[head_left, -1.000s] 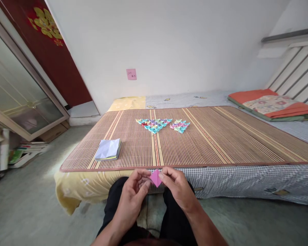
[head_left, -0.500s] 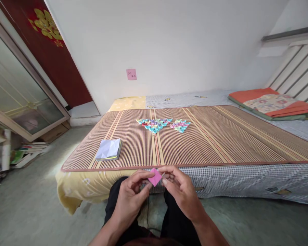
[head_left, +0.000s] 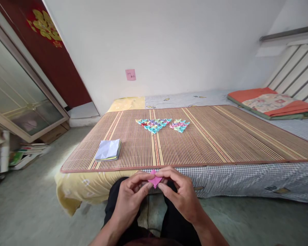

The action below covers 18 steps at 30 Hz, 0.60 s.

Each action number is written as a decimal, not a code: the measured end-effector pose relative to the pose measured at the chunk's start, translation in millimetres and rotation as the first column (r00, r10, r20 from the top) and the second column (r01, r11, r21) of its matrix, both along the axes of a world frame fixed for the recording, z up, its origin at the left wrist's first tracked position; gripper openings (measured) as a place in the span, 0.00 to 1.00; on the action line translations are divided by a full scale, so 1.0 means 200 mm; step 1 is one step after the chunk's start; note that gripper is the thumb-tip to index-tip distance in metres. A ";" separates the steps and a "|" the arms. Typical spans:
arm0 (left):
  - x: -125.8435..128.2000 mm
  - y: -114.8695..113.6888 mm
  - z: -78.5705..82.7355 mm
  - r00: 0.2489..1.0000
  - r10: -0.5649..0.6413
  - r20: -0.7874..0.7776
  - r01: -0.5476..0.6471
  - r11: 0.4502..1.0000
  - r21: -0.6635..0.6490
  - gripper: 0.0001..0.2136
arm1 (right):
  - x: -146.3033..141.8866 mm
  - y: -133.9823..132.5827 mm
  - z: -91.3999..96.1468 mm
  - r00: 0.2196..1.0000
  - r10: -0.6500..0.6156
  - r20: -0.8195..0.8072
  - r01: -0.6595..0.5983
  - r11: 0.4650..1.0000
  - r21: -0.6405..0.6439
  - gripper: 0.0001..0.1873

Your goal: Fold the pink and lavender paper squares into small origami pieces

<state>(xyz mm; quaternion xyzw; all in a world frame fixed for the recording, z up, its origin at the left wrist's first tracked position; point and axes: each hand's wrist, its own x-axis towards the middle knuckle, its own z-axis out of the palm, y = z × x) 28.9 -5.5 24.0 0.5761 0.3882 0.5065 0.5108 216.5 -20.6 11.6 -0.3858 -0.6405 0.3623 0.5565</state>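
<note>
A small folded pink paper (head_left: pixel 155 179), diamond-shaped, is held up between my two hands just off the near edge of the bed. My left hand (head_left: pixel 136 188) pinches its left side between thumb and fingers. On the other side, the fingertips and thumb of my right hand (head_left: pixel 178 188) grip the right part. Fingers cover both side corners of the paper. Beyond, on the striped mat (head_left: pixel 133 150), lie a larger group of folded colourful paper pieces (head_left: pixel 154 125) and a smaller group (head_left: pixel 180 125). To the left sits a stack of square paper (head_left: pixel 108 149), pale lilac on top.
The mat covers a bed with a yellow and checked sheet (head_left: pixel 233 179). A folded orange and floral quilt (head_left: pixel 273 102) rests at the far right. A pink note (head_left: pixel 130 74) is stuck on the wall. Books (head_left: pixel 28 153) lie on the floor at left.
My right hand has moved slightly left, and its fingers now overlap the paper's right side. The paper's right corner is more covered. My left hand keeps its pinch.
</note>
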 end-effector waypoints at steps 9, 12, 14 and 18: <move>0.03 -0.02 0.00 0.995 0.073 -0.066 -0.073 0.997 0.000 0.09 | -0.03 -0.01 -0.01 0.998 -0.049 -0.045 0.050 0.998 0.027 0.06; 0.04 -0.02 0.00 0.994 0.096 -0.059 -0.097 0.995 -0.012 0.10 | -0.05 -0.01 -0.02 0.995 -0.072 -0.067 0.075 0.996 0.040 0.07; 0.05 -0.02 -0.01 0.994 0.097 -0.043 -0.098 0.995 -0.022 0.11 | -0.06 -0.01 -0.03 0.993 -0.077 -0.094 0.080 0.996 0.028 0.07; 0.06 -0.03 -0.01 0.996 0.085 0.001 -0.085 0.996 -0.036 0.12 | -0.07 -0.01 -0.04 0.984 -0.086 -0.158 0.084 0.996 -0.020 0.06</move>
